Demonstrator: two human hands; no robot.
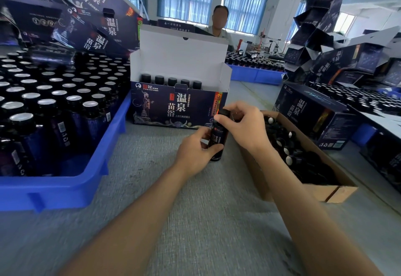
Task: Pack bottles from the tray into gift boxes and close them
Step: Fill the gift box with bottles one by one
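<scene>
A dark bottle (218,137) stands upright on the grey table in front of the open gift box (173,106). My left hand (196,147) grips the bottle's body. My right hand (243,124) pinches the black cap at its top. The gift box has its white lid flap raised, and several black-capped bottles stand in a row inside it. A blue tray (104,150) at the left is packed with several dark bottles with silver foil tops.
A brown cardboard box (325,191) of loose black caps lies at the right. Closed gift boxes (312,113) stand further right and are piled at the back left. A person sits behind the open box. More blue trays of bottles stand beyond.
</scene>
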